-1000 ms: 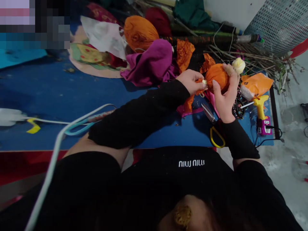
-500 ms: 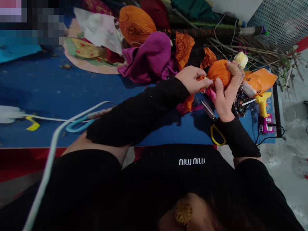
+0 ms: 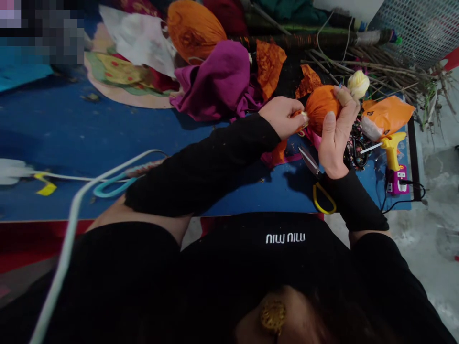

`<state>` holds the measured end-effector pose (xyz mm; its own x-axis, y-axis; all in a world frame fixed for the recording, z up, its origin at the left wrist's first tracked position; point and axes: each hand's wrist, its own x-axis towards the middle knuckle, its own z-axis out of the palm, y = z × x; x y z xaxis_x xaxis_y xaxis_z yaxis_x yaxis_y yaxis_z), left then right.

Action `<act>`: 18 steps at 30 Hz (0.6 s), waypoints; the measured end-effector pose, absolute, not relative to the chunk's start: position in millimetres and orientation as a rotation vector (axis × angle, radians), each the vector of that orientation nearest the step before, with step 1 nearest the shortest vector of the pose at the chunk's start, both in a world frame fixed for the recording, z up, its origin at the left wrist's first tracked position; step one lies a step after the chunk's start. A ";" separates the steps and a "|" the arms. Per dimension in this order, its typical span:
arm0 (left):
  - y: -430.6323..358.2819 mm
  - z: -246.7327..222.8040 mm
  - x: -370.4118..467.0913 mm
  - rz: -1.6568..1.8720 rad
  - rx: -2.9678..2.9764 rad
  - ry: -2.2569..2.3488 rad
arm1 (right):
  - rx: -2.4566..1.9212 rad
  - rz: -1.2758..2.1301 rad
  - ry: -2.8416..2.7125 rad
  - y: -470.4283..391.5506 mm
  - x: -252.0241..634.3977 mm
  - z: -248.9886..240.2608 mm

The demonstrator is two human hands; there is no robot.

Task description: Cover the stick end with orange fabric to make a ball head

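An orange cloth-wrapped ball (image 3: 322, 107) is held above the table's right part, its fabric gathered on the left side. My left hand (image 3: 283, 117) pinches the gathered end of the orange cloth, fingers closed. Around the ball's right side curves my right hand (image 3: 339, 136), with the thumb in front and the fingers behind it. Below lie scissors (image 3: 324, 197) with yellow handles, blades pointing up and left, partly under my right wrist. A pale yellow ball of yarn (image 3: 358, 84) shows just beyond my right fingers.
Purple cloth (image 3: 218, 81) and a larger orange bundle (image 3: 195, 31) lie at the back. Dry twigs (image 3: 390, 71) spread at the back right. A yellow glue gun (image 3: 393, 143) stands near a purple power socket (image 3: 398, 180). A white cable (image 3: 77, 205) crosses at left.
My right thumb has moved off the gathered neck and lies higher against the ball. My left hand has drawn slightly left with the cloth end. The whole view has shifted a little.
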<state>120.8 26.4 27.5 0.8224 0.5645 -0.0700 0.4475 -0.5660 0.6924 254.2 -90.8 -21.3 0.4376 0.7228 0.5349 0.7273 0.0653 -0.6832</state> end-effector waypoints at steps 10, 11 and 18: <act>35.3 23.1 123.5 0.210 2.062 0.730 | -1.696 -0.032 -1.458 -91.5 264.6 -9.8; 34.9 22.2 123.6 0.200 2.068 0.720 | -1.713 -0.035 -1.444 -90.8 264.6 -12.0; 29.3 31.1 122.5 0.249 2.067 0.695 | -1.749 -0.263 -1.411 -88.5 250.9 -13.6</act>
